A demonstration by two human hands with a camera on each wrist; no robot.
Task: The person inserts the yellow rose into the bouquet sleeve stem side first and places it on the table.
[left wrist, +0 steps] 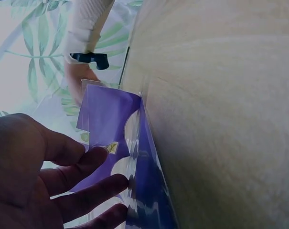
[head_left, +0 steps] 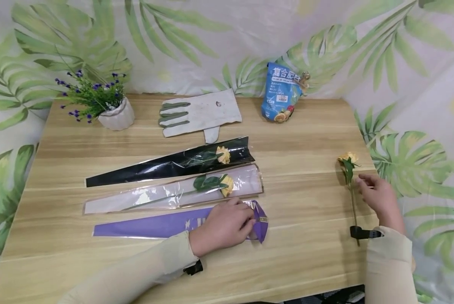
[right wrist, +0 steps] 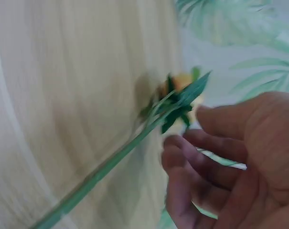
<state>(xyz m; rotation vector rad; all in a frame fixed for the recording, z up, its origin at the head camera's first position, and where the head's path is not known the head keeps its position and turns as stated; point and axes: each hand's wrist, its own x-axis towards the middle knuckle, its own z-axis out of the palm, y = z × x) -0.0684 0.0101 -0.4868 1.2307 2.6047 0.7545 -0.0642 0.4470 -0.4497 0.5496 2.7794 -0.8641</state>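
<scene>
My left hand [head_left: 227, 223] lies over the wide end of a purple flower sleeve [head_left: 147, 226] with a clear film front. In the left wrist view, thumb and forefinger pinch the sleeve's edge [left wrist: 99, 129], and its mouth gapes. The other fingertips rest at the film. At the table's right side lies a yellow flower [head_left: 348, 159] with a long green stem [right wrist: 101, 174] and leaves. My right hand [head_left: 376, 196] is beside the stem, fingers loosely bent and nothing in them. Its thumb is close to the leaves [right wrist: 182, 102] in the right wrist view.
Above the purple sleeve lie a white sleeve [head_left: 109, 206] and a black sleeve [head_left: 147, 171], each with a yellow flower inside. Along the back stand a potted purple-flowered plant [head_left: 116, 116] and a blue fertilizer bag [head_left: 280, 93], with a work glove [head_left: 207, 112] between them.
</scene>
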